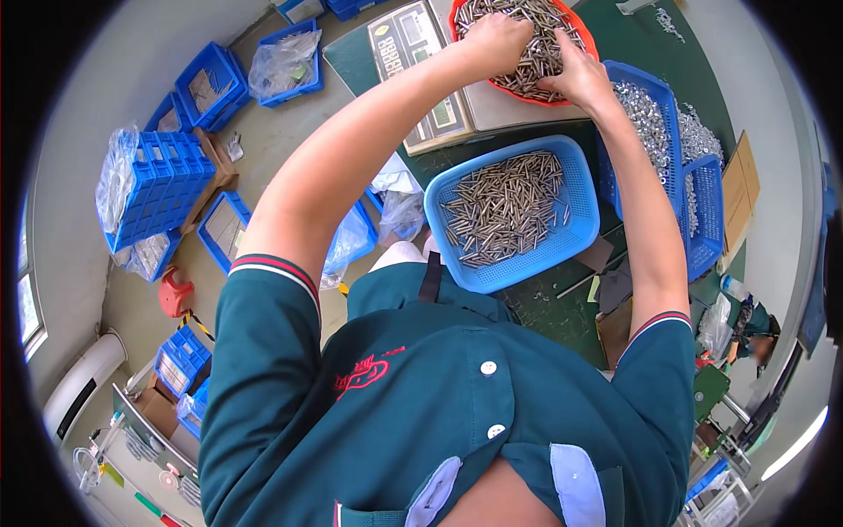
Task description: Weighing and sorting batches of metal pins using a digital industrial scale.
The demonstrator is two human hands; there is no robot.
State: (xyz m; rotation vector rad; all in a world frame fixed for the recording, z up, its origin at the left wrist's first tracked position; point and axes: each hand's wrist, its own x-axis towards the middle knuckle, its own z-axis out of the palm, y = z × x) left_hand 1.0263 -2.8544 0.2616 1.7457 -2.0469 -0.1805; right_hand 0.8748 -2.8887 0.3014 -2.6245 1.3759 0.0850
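A red-orange basin point(583, 25) full of small metal pins point(537, 63) sits on the pale platform of a weighing scale point(418, 63) at the far side. My left hand point(499, 42) is curled at the basin's left part, over the pins; what its fingers hold, if anything, is hidden. At the basin's right side my right hand point(583, 77) reaches in, thumb and fingers apart, touching the pins. Nearer to me, a light blue plastic basket point(450, 255) holds a loose layer of similar pins.
Right of the basin, blue baskets point(674, 145) hold shiny small metal parts, with more heaped on the green table point(702, 75). A cardboard piece point(742, 189) stands beyond them. On the floor at left are stacked blue crates point(176, 180) and a red stool point(176, 292).
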